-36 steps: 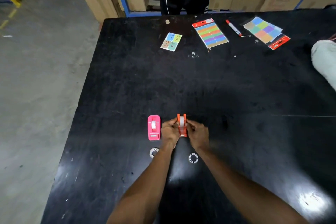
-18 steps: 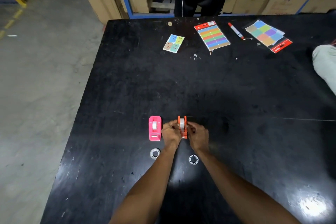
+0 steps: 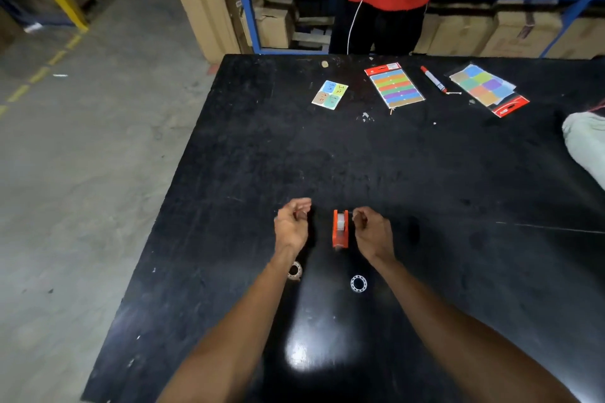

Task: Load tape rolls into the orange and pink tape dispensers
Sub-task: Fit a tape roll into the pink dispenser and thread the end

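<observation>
**Orange dispenser free between your hands**

Orange dispenser stands upright on the black table, clear roll seated in it. Long axis runs away from you; which end carries the cutter, cannot tell. Your left hand sits loosely curled to its left, not touching; pink dispenser hidden. Your right hand, loosely curled, just beside it and holding nothing. Two white rings lie nearer you. Table's left edge close; open surface ahead and to the right.

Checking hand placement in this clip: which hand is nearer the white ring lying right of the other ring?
Right. The right hand is beyond the white plastic ring, slightly right; the left hand is farther, beyond and left.
</observation>
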### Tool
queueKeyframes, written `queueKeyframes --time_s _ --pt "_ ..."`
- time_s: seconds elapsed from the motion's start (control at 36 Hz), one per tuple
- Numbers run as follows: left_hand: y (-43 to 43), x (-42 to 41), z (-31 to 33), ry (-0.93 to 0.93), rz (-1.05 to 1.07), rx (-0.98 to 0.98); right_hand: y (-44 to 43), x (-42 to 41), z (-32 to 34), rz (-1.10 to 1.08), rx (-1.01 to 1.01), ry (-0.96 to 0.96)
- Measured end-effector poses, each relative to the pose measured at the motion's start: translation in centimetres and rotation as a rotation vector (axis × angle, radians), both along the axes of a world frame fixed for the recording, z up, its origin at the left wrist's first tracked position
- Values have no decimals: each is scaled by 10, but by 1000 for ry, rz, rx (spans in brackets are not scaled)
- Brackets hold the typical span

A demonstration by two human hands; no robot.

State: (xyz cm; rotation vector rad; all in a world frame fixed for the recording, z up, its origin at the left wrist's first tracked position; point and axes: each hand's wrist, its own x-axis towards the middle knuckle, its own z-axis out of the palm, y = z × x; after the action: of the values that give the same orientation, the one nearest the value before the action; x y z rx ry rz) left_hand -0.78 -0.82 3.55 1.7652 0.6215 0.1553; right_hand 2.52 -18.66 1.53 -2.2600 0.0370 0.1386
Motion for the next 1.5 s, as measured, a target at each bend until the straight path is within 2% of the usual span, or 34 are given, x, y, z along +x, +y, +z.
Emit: queueKeyframes --time_s 0.11,0.17,0.31,0.39,0.47,0.69,0.86,1.03,1.28,1.39,1.5 --pt "51 -5 8 37 -50 71 17 4 17 100 -38 -15" --pt "72 -9 3 94 -84 169 28 5 24 177 -71 21" --pt "103 -26 2 246 -336 272 63 5 31 453 -222 82" --pt "110 -30 -3 313 -443 251 85 6 28 574 -351 18" --pt "114 -29 -11 370 -554 242 104 5 22 649 -452 37" --pt "114 -12 -37 307 -729 249 124 5 10 639 -606 41" --pt "119 2 -43 174 -727 227 137 11 -1 591 -720 45" --pt "125 1 -54 113 -714 207 142 23 -6 607 -672 136" --pt "126 4 -58 2 -736 302 142 35 14 686 -647 249" --pt "124 4 -56 32 -758 280 140 29 23 659 -652 237" --pt "129 5 -52 141 -810 233 139 23 34 636 -599 239"
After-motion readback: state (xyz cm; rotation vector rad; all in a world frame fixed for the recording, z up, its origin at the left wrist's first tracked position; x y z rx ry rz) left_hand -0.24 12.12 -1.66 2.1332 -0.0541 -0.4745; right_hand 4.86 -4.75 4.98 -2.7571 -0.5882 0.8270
